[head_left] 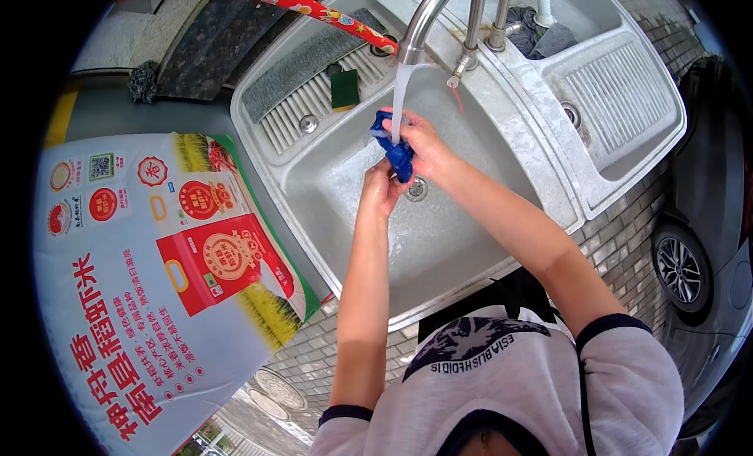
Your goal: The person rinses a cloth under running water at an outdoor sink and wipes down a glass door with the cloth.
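A wet, bunched-up blue cloth [399, 157] is held between my two hands over the sink basin [463, 236]. My left hand [380, 189] is closed on its lower end. My right hand [424, 146] grips the upper part, fingers wrapped around it. From the curved metal faucet [417, 31] a stream of water [401, 91] runs down onto the cloth and my right hand. The metal drain [416, 190] shows just below the cloth, close to my fingers. Some fingertips are hidden by the cloth.
A green and yellow sponge [344, 90] lies on the ribbed drainboard at the left. A second sink [620, 87] with a dark grey cloth [537, 36] adjoins on the right. A printed white sheet [118, 299] covers the left side. A parked car [706, 244] stands at the right.
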`<control>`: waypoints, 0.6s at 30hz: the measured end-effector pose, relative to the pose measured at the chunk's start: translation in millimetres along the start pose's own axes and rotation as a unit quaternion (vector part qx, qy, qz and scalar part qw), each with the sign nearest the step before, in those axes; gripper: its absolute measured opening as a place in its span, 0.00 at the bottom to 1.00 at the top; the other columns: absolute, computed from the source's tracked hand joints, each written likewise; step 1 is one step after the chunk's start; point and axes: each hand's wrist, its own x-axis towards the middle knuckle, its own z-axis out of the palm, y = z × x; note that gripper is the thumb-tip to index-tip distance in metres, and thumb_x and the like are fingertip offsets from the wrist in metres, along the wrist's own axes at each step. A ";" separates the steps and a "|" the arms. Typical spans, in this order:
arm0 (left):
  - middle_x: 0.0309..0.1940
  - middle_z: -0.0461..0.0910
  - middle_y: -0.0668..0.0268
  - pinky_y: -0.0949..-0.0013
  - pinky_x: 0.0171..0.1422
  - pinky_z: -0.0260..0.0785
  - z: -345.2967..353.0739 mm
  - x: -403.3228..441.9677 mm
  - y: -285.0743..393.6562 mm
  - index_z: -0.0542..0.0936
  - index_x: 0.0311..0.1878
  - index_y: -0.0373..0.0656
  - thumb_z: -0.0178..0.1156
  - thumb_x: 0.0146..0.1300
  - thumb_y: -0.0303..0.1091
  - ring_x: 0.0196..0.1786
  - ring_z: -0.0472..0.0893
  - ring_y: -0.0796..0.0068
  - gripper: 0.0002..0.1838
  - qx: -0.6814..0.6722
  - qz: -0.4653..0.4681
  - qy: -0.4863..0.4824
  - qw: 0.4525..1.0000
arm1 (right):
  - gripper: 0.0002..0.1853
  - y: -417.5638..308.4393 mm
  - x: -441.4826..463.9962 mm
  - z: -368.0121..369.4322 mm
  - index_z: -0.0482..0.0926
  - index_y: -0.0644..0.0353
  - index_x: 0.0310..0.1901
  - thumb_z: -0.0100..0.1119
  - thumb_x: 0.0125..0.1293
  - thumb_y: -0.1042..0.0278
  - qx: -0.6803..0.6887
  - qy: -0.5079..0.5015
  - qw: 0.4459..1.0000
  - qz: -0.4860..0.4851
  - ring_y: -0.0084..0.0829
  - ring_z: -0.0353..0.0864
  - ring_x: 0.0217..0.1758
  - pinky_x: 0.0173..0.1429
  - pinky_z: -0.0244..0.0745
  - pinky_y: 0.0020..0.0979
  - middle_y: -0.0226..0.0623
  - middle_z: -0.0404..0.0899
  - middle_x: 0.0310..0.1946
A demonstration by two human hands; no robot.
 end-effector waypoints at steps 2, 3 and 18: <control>0.35 0.75 0.59 0.59 0.50 0.70 -10.3 -6.3 -8.4 0.71 0.42 0.40 0.48 0.64 0.36 0.41 0.77 0.58 0.10 -0.029 -0.033 0.014 0.999 | 0.17 -13.2 1.5 -1.3 0.72 0.59 0.49 0.59 0.57 0.70 0.074 0.001 0.997 0.014 0.26 0.78 0.34 0.35 0.74 0.26 0.34 0.77 0.34; 0.36 0.75 0.60 0.60 0.51 0.70 -20.1 -6.2 -16.5 0.71 0.43 0.41 0.49 0.64 0.36 0.42 0.77 0.59 0.10 -0.059 -0.066 0.029 0.996 | 0.17 -18.3 1.1 1.3 0.72 0.59 0.49 0.59 0.57 0.70 0.074 0.001 0.997 0.014 0.26 0.78 0.34 0.35 0.74 0.26 0.34 0.77 0.34; 0.42 0.76 0.66 0.67 0.48 0.71 32.2 -7.6 0.2 0.70 0.54 0.44 0.46 0.66 0.50 0.44 0.77 0.71 0.22 -0.269 0.111 -0.123 0.949 | 0.11 24.2 -17.6 15.3 0.70 0.58 0.28 0.58 0.55 0.60 -0.682 0.026 0.637 -0.358 0.44 0.77 0.26 0.28 0.70 0.41 0.39 0.74 0.18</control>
